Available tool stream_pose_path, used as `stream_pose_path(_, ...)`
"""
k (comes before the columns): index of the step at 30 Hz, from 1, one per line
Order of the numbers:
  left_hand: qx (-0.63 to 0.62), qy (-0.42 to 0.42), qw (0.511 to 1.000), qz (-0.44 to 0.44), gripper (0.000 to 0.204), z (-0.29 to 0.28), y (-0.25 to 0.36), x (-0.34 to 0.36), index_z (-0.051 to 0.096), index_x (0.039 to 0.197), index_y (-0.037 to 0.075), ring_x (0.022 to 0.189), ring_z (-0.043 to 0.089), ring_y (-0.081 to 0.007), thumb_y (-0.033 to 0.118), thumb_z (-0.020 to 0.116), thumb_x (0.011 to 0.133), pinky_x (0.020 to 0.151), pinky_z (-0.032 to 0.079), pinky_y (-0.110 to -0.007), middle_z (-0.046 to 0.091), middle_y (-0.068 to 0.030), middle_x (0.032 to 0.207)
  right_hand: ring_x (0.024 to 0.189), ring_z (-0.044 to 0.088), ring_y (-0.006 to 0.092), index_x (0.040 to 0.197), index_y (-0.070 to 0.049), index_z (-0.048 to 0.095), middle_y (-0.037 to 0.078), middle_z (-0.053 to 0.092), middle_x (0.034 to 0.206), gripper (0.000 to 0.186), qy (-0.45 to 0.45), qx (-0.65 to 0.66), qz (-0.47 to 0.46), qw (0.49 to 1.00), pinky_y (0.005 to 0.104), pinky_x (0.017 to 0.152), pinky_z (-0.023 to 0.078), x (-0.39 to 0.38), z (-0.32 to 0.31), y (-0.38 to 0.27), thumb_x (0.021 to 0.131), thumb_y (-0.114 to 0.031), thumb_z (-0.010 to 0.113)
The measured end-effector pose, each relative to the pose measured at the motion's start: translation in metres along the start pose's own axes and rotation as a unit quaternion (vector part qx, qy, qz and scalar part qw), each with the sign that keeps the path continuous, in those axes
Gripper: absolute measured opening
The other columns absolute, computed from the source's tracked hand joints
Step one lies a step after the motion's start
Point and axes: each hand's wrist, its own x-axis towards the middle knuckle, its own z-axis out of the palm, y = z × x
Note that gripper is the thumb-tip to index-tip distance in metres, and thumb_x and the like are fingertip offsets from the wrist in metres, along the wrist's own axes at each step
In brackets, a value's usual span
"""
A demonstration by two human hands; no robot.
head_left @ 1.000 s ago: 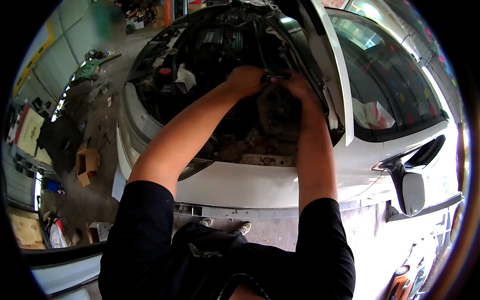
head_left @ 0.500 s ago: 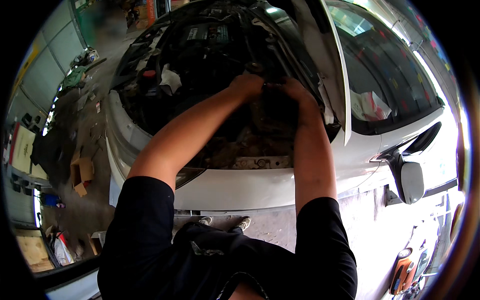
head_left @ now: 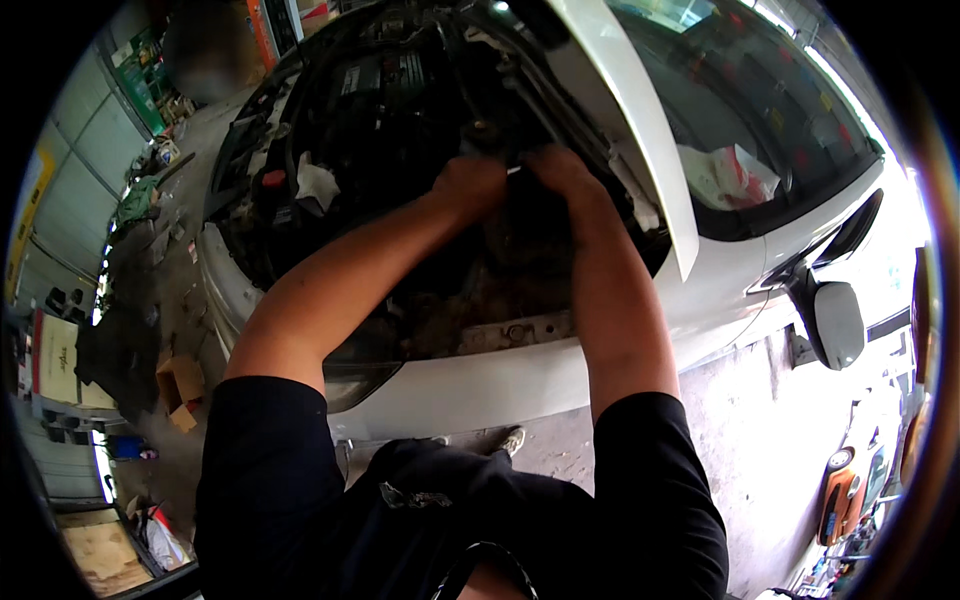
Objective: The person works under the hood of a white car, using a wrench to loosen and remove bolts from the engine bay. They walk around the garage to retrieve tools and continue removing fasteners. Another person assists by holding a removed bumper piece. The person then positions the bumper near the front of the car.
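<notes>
Both forearms reach into the dark engine bay (head_left: 380, 130) of a white car (head_left: 450, 390) with its bonnet raised. My left hand (head_left: 470, 180) is closed at the middle of the bay, beside a small shiny metal piece (head_left: 514, 170) that shows between the hands. Just right of it, my right hand (head_left: 558, 170) has its fingers curled inward; what they grip is too dark to make out. A red cap (head_left: 274, 178) and a pale rag (head_left: 316, 183) lie left of my hands. Below them is a rusty, bolted metal panel (head_left: 500, 335).
The raised bonnet (head_left: 655, 130) and windscreen (head_left: 750, 100) are at the right, with a side mirror (head_left: 838, 325) lower down. Cardboard boxes (head_left: 180, 385) and clutter line the garage wall at left. An orange car (head_left: 835, 495) stands at lower right.
My hands have moved slightly down and then left in the picture, staying close together. The view has turned, so the car and surroundings sit differently in the frame.
</notes>
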Motion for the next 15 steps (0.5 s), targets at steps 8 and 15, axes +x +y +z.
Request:
stream_pose_path(8, -0.021, 0.023, 0.998, 0.049, 0.028, 0.009, 0.002, 0.005, 0.07, 0.093, 0.003, 0.088, 0.069, -0.037, 0.024, 0.05, 0.09, 0.075, 0.054, -0.049, 0.07, -0.0199, 0.095, 0.103, 0.063, 0.04, 0.109, -0.008, 0.067, 0.022, 0.067, 0.107, 0.038, -0.055, -0.083, -0.021, 0.995, 0.0507, 0.093, 0.047, 0.008, 0.012, 0.014, 0.1, -0.027, 0.036)
stream_pose_path(15, -0.042, 0.036, 0.998, -0.023, 0.035, 0.003, 0.011, 0.005, 0.067, 0.102, 0.006, 0.091, 0.067, -0.0371, 0.036, 0.051, 0.093, 0.076, 0.053, -0.048, 0.069, -0.0196, 0.097, 0.089, 0.066, 0.0362, 0.109, -0.004, 0.063, 0.018, 0.067, 0.094, 0.027, 0.158, -0.119, -0.011, 0.98, 0.0473, 0.078, 0.051, 0.016, 0.006, 0.022, 0.096, -0.021, 0.047)
